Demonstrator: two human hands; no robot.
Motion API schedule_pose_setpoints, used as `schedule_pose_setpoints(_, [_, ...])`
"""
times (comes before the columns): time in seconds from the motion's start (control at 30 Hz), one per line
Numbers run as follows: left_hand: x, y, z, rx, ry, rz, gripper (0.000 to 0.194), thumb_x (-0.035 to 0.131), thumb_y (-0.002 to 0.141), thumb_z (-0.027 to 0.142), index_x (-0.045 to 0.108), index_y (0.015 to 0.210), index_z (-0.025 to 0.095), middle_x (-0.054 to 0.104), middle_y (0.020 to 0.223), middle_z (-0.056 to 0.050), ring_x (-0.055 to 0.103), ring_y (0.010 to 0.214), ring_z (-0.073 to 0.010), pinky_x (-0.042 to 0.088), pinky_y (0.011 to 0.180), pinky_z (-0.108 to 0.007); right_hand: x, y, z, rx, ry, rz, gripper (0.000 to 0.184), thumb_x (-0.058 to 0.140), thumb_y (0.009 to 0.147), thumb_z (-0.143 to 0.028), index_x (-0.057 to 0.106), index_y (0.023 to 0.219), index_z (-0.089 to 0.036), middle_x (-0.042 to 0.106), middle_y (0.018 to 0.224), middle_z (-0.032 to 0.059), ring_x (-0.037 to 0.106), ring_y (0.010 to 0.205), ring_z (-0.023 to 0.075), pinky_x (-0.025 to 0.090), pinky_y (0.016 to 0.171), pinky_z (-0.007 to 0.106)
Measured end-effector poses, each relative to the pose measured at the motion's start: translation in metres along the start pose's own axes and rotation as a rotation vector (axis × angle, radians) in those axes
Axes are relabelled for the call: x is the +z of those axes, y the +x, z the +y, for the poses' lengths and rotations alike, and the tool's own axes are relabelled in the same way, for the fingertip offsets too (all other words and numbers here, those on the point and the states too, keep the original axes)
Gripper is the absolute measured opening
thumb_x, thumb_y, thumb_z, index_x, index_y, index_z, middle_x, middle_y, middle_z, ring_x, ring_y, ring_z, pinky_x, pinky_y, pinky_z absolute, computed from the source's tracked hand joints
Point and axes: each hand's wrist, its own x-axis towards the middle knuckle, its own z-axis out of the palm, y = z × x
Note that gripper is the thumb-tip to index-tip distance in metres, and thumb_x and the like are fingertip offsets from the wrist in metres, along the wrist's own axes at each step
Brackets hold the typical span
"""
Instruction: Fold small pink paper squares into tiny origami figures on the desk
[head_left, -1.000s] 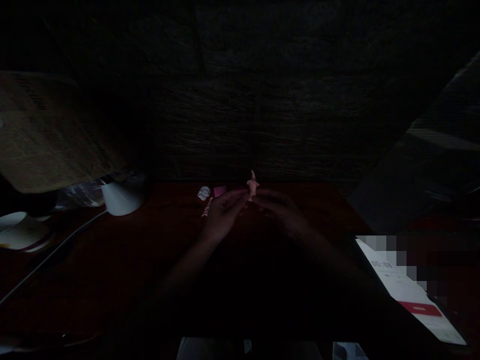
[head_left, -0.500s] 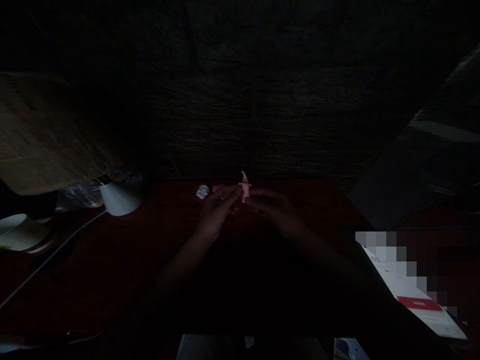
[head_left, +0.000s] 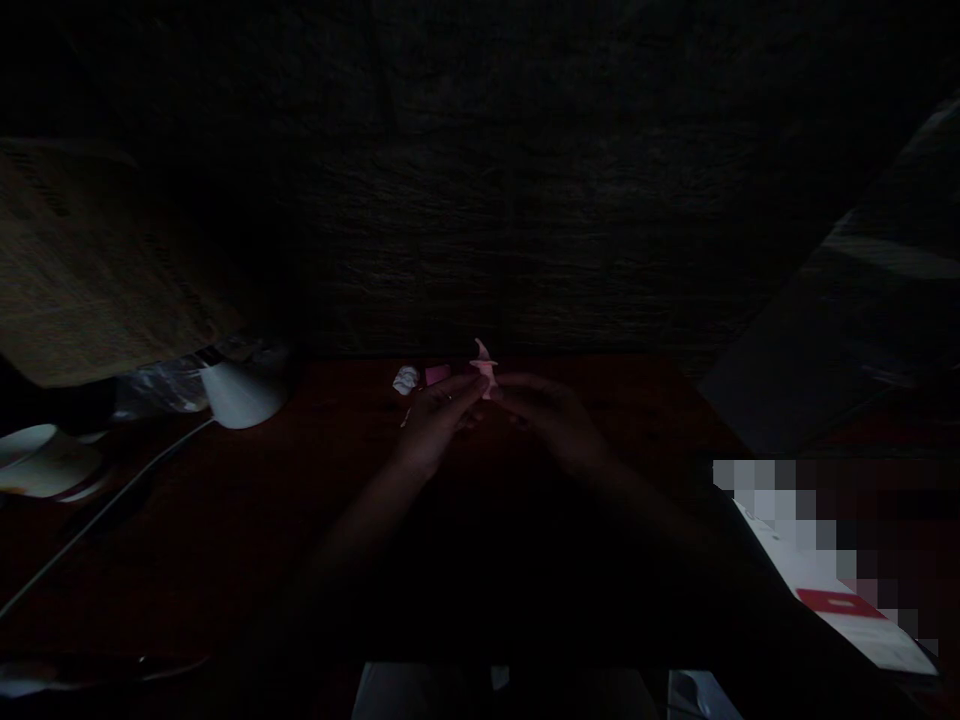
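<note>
Between my fingertips stands a small pink figure, with a curved pointed tip and a thin flat brim below it, like a tiny hat. It could be clay, but the dim light hides its material. My left hand pinches its lower part from the left, thumb and forefinger pressed together, a ring on one finger. From the other side, my right hand holds its base with closed fingertips. Just beyond my left hand lie a crumpled white lump and a flat pink block.
On the dark red-brown table, a white cone-shaped object with a cable and a paper cup stand left. A cardboard box is behind them. White printed packaging lies right. A dark wall closes the back.
The pink figure has shifted slightly left, and its tip leans more to the left. More of the pink block shows behind my left hand. Both hands keep their hold.
</note>
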Motion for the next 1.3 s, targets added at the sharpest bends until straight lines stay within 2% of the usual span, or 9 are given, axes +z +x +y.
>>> schedule_pose_setpoints(0.17, [0.002,-0.005,0.007,0.195,0.082,0.135,0.046,0.084,0.078,0.047,0.072,0.117,0.024,0.079,0.103,-0.005,0.069,0.080,-0.0167,0.049,0.061,-0.025,0.000,0.001,0.002,0.028,0.011,0.028,0.034,0.086,0.072,-0.047,0.082,0.098,-0.025,0.078,0.093,0.0036,0.062,0.074,0.0157,0.046,0.067,0.030])
schedule_pose_setpoints(0.23, [0.002,-0.007,0.010,0.221,0.090,0.118,0.053,0.082,0.080,0.044,0.068,0.128,0.028,0.078,0.113,-0.006,0.071,0.086,-0.0187,0.051,0.064,-0.026,0.001,0.001,0.002,0.013,0.013,0.022,0.033,0.086,0.072,-0.047,0.082,0.097,-0.026,0.078,0.091,0.0033,0.062,0.074,0.0161,0.046,0.068,0.031])
schedule_pose_setpoints(0.3, [0.003,-0.008,0.012,0.233,0.100,0.068,0.053,0.079,0.083,0.043,0.066,0.132,0.028,0.078,0.115,-0.007,0.071,0.083,-0.0187,0.051,0.064,-0.027,0.001,0.000,0.002,0.000,0.002,-0.005,0.030,0.085,0.074,-0.046,0.082,0.096,-0.027,0.078,0.091,0.0033,0.063,0.076,0.0169,0.047,0.069,0.032])
schedule_pose_setpoints(0.47, [0.002,-0.005,0.008,0.253,0.073,-0.002,0.042,0.071,0.088,0.047,0.072,0.124,0.024,0.078,0.098,-0.006,0.064,0.064,-0.0143,0.048,0.056,-0.026,0.001,-0.001,0.000,0.009,0.011,-0.011,0.026,0.084,0.074,-0.044,0.083,0.094,-0.028,0.077,0.090,0.0019,0.063,0.078,0.0171,0.047,0.070,0.031])
schedule_pose_setpoints(0.57, [-0.001,-0.001,0.004,0.246,0.022,-0.028,0.039,0.068,0.091,0.053,0.076,0.115,0.024,0.076,0.087,-0.005,0.063,0.062,-0.0143,0.048,0.055,-0.026,0.002,-0.001,0.000,0.022,0.027,-0.018,0.027,0.086,0.072,-0.046,0.083,0.093,-0.029,0.076,0.087,0.0013,0.062,0.076,0.0166,0.046,0.068,0.031])
schedule_pose_setpoints(0.77, [-0.003,0.002,0.003,0.228,0.022,-0.014,0.060,0.056,0.091,0.073,0.080,0.109,0.021,0.077,0.082,-0.008,0.063,0.059,-0.0156,0.045,0.053,-0.028,0.003,-0.002,0.000,0.011,0.043,-0.027,0.029,0.089,0.070,-0.048,0.084,0.092,-0.029,0.075,0.083,0.0008,0.060,0.073,0.0156,0.046,0.067,0.031])
schedule_pose_setpoints(0.9, [-0.004,0.001,0.006,0.216,0.076,0.031,0.071,0.050,0.089,0.080,0.082,0.105,0.019,0.073,0.068,-0.007,0.061,0.057,-0.0164,0.043,0.052,-0.029,0.005,-0.002,0.000,0.035,0.062,-0.024,0.033,0.089,0.068,-0.048,0.084,0.092,-0.027,0.074,0.080,0.0001,0.059,0.070,0.0141,0.045,0.065,0.029])
schedule_pose_setpoints(1.1, [-0.005,-0.001,0.009,0.281,0.155,0.009,0.075,0.043,0.093,0.079,0.083,0.105,0.016,0.067,0.057,-0.006,0.060,0.053,-0.0165,0.043,0.052,-0.029,0.005,-0.002,0.002,0.049,0.115,-0.030,0.030,0.090,0.066,-0.045,0.085,0.090,-0.027,0.075,0.082,0.0007,0.059,0.071,0.0139,0.044,0.066,0.029])
schedule_pose_setpoints(1.3, [-0.005,-0.001,0.007,0.311,0.168,-0.030,0.069,0.043,0.098,0.073,0.082,0.109,0.018,0.069,0.059,-0.007,0.066,0.057,-0.0173,0.046,0.050,-0.028,0.005,-0.002,0.002,0.071,0.137,-0.032,0.025,0.089,0.069,-0.042,0.085,0.090,-0.028,0.076,0.086,0.0025,0.059,0.073,0.0151,0.043,0.065,0.030])
